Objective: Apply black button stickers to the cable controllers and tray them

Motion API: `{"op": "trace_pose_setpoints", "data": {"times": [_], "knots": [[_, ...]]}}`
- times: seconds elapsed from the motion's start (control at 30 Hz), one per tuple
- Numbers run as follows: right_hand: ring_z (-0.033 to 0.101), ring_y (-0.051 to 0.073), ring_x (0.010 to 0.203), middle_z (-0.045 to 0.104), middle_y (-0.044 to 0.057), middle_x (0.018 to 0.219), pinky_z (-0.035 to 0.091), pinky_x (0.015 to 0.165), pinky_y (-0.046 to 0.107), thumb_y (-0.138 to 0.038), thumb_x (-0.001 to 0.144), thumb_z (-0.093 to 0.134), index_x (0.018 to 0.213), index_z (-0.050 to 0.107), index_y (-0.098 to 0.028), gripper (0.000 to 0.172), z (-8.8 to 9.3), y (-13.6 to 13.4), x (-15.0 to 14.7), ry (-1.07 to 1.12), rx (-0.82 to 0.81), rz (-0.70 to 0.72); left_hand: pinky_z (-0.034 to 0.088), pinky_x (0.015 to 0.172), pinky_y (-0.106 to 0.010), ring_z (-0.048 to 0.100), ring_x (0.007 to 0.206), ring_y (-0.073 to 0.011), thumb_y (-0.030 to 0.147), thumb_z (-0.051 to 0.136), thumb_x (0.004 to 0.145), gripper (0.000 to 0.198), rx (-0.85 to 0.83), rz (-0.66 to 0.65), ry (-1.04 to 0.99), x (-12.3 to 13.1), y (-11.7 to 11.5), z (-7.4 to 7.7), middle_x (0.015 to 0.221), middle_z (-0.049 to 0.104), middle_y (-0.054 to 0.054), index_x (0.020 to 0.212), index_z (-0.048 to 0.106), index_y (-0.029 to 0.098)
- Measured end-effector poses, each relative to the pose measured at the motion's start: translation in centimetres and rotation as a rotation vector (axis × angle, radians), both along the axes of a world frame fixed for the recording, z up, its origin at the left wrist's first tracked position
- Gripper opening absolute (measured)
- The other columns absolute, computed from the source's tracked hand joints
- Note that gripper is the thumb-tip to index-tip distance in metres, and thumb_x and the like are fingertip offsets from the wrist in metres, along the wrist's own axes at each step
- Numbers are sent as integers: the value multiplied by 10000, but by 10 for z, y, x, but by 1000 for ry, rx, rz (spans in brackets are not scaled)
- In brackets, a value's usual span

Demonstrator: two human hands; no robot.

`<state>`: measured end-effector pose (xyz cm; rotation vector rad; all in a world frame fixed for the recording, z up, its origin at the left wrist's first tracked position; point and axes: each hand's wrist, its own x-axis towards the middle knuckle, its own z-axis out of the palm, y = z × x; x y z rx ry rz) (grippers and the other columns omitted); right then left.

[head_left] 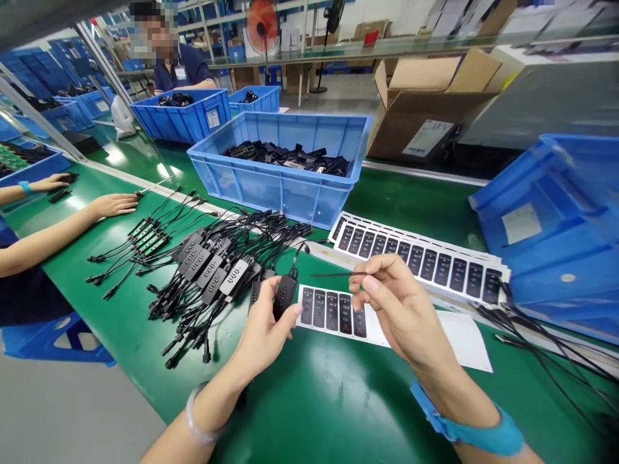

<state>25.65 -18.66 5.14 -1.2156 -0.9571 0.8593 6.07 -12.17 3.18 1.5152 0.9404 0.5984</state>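
The left hand (264,338) has its grip clamped on a small black cable box (285,298), held just beside a sticker sheet (333,314) on the green counter (309,412). The right hand (401,309) has its grip tight on thin tweezers (336,274) over the sheet.

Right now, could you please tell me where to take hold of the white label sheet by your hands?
Grip the bare white end of the label sheet, coming from the right: that end carries no labels, lies flat on the green bench, and stays clear of the right hand.
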Motion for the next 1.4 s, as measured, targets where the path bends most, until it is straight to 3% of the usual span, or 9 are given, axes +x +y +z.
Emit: {"op": "trace_pose_setpoints", "data": {"times": [0.1, 0.17, 0.23, 0.3, 0.43, 0.57, 0.8, 1.03, 1.4], "knots": [[548, 122, 681, 504, 0, 907, 490, 549, 242, -382, 885, 613, 913, 499, -258, 171, -1, 1, 2, -13, -1, 0, 480, 682, -242, 557, 706, -102, 278, 711, 772, 375, -431, -79, -285, 5, -5, 7, 928, 597, -27, 1088, 546, 160], [553, 122, 673, 508, 0, 906, 496, 539, 243, -378, 880, 618, 917, 494, -257, 177, -1, 2, 3, -6, -16, 5, 487, 813, -264, 609, 808, -123, 200, 777, 699, 402, -586, -86, -372, 7, -7, 7, 929, 639, -34, 1046, 579, 147], [551, 114, 638, 509, -8, 879, 493, 525, 242, -367, 885, 616, 920, 489, -254, 174, -2, 2, 3, 2, -42, 16, 498, 873, -312, 657, 877, -158, 182, 785, 708, 463, -647, -73, -403, 9, -10, 5, 982, 680, -60, 1108, 552, 160], [537, 94, 579, 504, -21, 852, 481, 505, 235, -356, 886, 619, 905, 491, -248, 169, -3, 3, 3, 3, -64, 39, 533, 819, -331, 693, 857, -180, 199, 773, 743, 494, -653, -76, -399, 10, -12, 2, 1061, 692, -93, 1162, 511, 181], [521, 72, 542, 518, -16, 900, 484, 500, 234, -357, 875, 637, 875, 501, -239, 180, -3, 3, 1, 9, -62, 55, 547, 671, -248, 701, 719, -138, 187, 773, 747, 450, -723, -82, -406, 12, -13, 0, 1145, 687, -134, 1144, 565, 149], [544, 91, 549, 540, -17, 864, 491, 510, 247, -382, 884, 623, 892, 495, -248, 186, -2, 1, 1, 13, -79, 51, 542, 828, -270, 707, 866, -171, 160, 760, 746, 338, -889, -43, -492, 13, -12, 2, 1123, 701, -168, 1054, 641, 86], [560, 94, 506, 535, -39, 714, 476, 494, 237, -406, 879, 633, 859, 515, -226, 216, -5, 3, 0, 34, -136, 132, 553, 823, -350, 719, 899, -227, 144, 769, 745, 524, -743, -75, -416, 15, -21, -5, 1134, 705, -140, 1223, 556, 171], [559, 84, 501, 541, -32, 738, 469, 483, 226, -401, 865, 654, 830, 533, -213, 226, -1, 2, 5, 26, -152, 157, 542, 890, -374, 701, 976, -251, 167, 741, 769, 454, -717, -117, -442, 15, -20, -4, 1160, 692, -151, 1201, 605, 140], [477, 66, 459, 545, -23, 636, 448, 413, 191, -453, 781, 716, 739, 594, -178, 305, 2, 7, -2, -9, -249, 224, 529, 920, -395, 682, 1033, -268, 200, 745, 785, 577, -684, -188, -410, 16, -21, -3, 1160, 693, -128, 1326, 546, 189]]}}
